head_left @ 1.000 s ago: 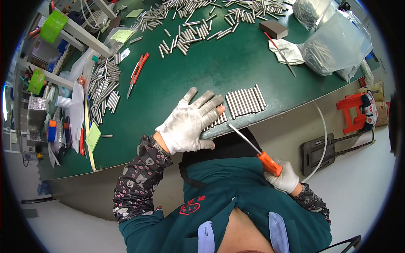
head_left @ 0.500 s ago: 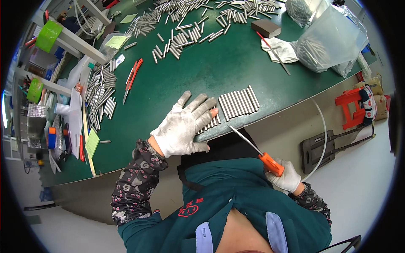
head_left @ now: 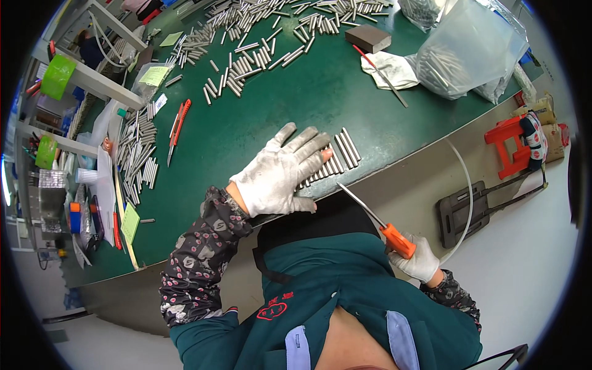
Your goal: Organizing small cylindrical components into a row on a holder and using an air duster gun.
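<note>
My gloved left hand point(head_left: 277, 169) lies flat with spread fingers over a row of short metal pins point(head_left: 324, 173) at the table's front edge. Its palm and fingers hide part of that row. A few pins point(head_left: 350, 148) show side by side just right of my fingertips, one fingertip bare through the glove. In my gloved right hand point(head_left: 420, 259), below the table edge, is a screwdriver-like tool point(head_left: 398, 240) with an orange handle. Its long metal shaft points up and left, the tip close to the right part of the row. The exact tip shape is too small to tell.
On the green table point(head_left: 271, 98) lie loose metal pins point(head_left: 240, 68), a red utility knife point(head_left: 177, 131) and a white cloth point(head_left: 390, 71) under a red-handled file point(head_left: 379, 74). A dark block point(head_left: 368, 38) and a plastic bag of pins point(head_left: 447, 61) stand at the right. A folded cart point(head_left: 462, 216) is on the floor.
My left hand has moved right along the row and now covers more of the pins. The right hand keeps its grip, the tool nearly still. The whole view has shifted slightly.
</note>
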Motion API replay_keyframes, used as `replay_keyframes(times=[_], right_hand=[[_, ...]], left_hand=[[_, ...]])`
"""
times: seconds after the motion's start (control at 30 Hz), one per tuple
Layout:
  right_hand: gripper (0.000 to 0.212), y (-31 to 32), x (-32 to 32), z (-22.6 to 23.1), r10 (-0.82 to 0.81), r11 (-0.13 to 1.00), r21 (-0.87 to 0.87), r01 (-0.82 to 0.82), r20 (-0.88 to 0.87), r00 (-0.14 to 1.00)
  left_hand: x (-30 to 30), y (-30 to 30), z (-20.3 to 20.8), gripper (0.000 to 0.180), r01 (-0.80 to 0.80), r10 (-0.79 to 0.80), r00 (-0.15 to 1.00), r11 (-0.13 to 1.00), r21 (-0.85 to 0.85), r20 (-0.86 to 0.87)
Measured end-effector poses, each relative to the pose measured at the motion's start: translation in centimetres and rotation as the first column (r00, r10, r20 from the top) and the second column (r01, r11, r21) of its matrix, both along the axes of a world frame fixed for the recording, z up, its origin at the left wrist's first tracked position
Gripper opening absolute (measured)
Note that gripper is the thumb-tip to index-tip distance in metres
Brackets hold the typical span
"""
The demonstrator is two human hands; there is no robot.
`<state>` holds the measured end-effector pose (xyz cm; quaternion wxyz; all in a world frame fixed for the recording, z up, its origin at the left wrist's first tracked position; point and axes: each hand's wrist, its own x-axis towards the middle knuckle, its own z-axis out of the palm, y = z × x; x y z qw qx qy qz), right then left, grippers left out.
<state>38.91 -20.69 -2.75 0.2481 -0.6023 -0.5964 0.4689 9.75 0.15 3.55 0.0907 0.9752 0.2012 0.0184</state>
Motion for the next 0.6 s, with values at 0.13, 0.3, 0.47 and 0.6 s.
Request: replay_keyframes(times=[0.13, 0.3, 0.47, 0.6], right_hand=[[0.015, -0.1, -0.4, 0.2, -0.025, 0.999, 0.029, 0.026, -0.047, 0.999], [0.016, 0.4, -1.2, 0.5, 0.059, 0.998, 0.025, -0.06, 0.028, 0.998], [0.018, 0.2, -1.3, 0.6, -0.023, 1.0, 0.02, 0.022, 0.052, 0.998], [0.023, 0.2, -1.6, 1.1, -0.032, 0.999, -0.032, 0.033, 0.035, 0.999]], left_hand=[[-0.5, -0.2, 0.0, 0.103, -0.026, 0.024, 0.994, 0.999, 0.02, 0.102], [0.7, -0.5, 0.0, 0.103, -0.017, 0.015, 0.999, 0.999, 0.04, 0.05], [0.6, -0.4, -0.1, 0.102, -0.027, 0.026, 0.996, 1.0, 0.009, 0.081], [0.6, -0.4, -0.2, 0.102, -0.022, 0.021, 0.997, 1.0, 0.017, 0.08]])
